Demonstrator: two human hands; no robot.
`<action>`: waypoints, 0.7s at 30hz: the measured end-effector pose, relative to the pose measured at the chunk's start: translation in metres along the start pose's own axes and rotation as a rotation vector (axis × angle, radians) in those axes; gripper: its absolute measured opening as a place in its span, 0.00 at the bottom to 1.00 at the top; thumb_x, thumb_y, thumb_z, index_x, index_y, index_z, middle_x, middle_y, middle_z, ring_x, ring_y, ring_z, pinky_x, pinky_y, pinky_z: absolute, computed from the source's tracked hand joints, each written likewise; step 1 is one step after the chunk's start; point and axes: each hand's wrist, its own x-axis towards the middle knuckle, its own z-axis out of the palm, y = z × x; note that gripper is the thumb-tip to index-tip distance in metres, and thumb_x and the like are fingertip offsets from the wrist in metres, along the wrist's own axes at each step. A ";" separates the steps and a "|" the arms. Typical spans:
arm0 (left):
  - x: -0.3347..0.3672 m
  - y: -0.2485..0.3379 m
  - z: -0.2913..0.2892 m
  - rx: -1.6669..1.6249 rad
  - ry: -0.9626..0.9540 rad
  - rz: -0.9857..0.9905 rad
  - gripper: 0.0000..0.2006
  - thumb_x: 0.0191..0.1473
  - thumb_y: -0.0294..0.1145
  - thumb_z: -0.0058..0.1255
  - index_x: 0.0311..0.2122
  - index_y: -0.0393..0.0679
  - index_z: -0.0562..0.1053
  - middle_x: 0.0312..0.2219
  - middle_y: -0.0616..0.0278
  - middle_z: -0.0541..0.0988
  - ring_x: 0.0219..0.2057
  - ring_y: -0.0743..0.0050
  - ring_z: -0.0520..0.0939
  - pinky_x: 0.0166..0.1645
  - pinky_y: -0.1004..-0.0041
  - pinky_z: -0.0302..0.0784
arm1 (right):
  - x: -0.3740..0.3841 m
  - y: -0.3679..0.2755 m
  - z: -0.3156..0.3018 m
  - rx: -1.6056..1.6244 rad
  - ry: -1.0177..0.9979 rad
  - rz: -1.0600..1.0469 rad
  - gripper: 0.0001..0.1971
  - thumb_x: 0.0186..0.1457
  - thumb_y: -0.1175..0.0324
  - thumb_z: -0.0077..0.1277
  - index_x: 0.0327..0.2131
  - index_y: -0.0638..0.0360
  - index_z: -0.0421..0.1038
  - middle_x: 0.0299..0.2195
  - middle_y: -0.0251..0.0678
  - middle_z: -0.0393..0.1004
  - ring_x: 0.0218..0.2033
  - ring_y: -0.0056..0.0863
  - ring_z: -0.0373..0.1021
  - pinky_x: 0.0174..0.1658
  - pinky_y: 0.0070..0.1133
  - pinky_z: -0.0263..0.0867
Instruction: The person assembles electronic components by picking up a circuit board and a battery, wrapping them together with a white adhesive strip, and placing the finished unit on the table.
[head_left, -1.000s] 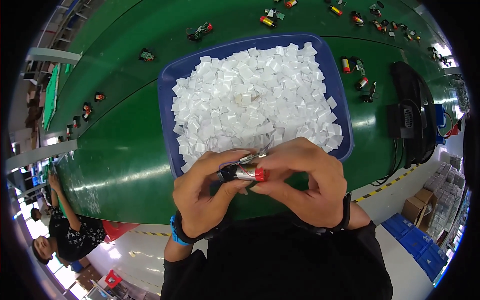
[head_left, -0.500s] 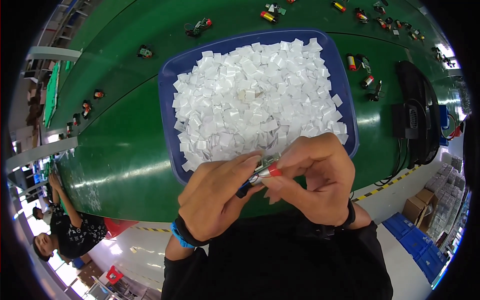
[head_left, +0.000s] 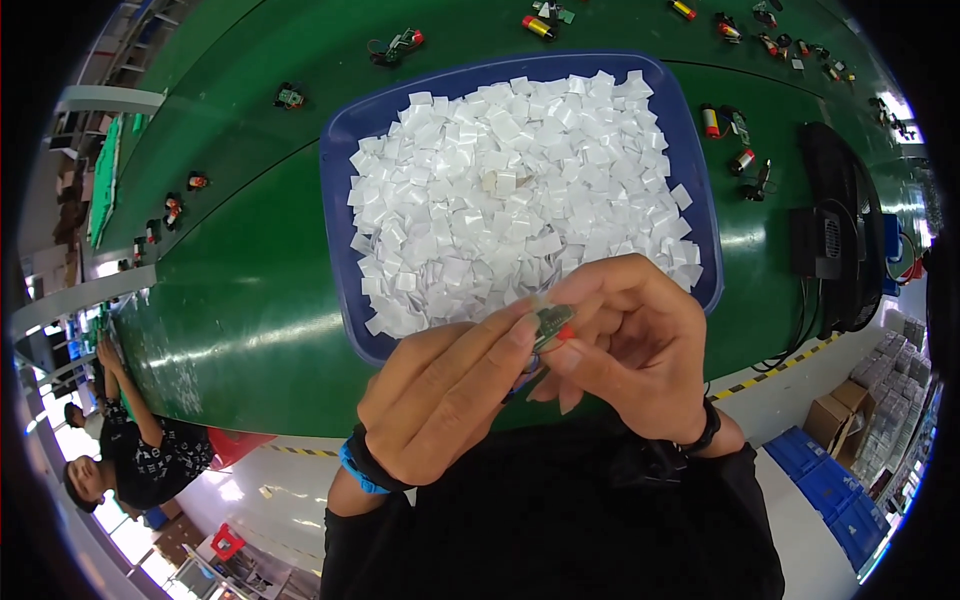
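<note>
Between my two hands is a small green circuit board [head_left: 551, 322] with a red-ended battery cell [head_left: 564, 333] beside it, largely covered by fingers. My left hand [head_left: 440, 395] grips the board from the left, thumb and fingers closed round it. The thumb and index finger of my right hand [head_left: 640, 345] pinch its right end. Both hands are over the front edge of a blue plastic tub [head_left: 333, 235] heaped with small white square pieces [head_left: 500, 200], some of them shiny.
Green worktable [head_left: 240, 290] surrounds the tub. Circuit boards with batteries lie at the back and right, including one with a red-and-yellow cell [head_left: 711, 121]. A black machine [head_left: 838, 240] with cables stands right. A person in a patterned black shirt [head_left: 165, 460] works far left.
The board and battery have turned between my fingers, so the green board face now shows more and the silver cell body is hidden. Both hands stay near the tub's front edge.
</note>
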 end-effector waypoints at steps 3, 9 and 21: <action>0.006 -0.002 -0.002 0.015 -0.012 0.059 0.20 0.41 0.14 0.59 0.44 0.34 0.76 0.38 0.53 0.82 0.33 0.66 0.81 0.33 0.78 0.78 | 0.000 0.003 -0.002 0.095 0.009 0.026 0.17 0.52 0.84 0.55 0.45 0.71 0.66 0.31 0.37 0.76 0.28 0.18 0.75 0.31 0.13 0.72; 0.012 0.013 -0.001 -0.566 0.013 -0.448 0.18 0.51 0.17 0.55 0.49 0.33 0.71 0.38 0.51 0.80 0.33 0.68 0.81 0.30 0.77 0.79 | 0.002 0.002 0.004 -0.140 0.089 -0.124 0.19 0.47 0.82 0.61 0.43 0.68 0.66 0.31 0.39 0.75 0.28 0.21 0.75 0.28 0.15 0.71; 0.007 0.020 -0.001 -1.230 -0.045 -0.990 0.14 0.64 0.28 0.41 0.51 0.32 0.65 0.31 0.56 0.78 0.25 0.77 0.79 0.24 0.80 0.75 | 0.007 0.008 -0.004 -0.999 0.064 -0.723 0.15 0.37 0.77 0.67 0.33 0.62 0.76 0.29 0.34 0.72 0.22 0.23 0.71 0.21 0.17 0.66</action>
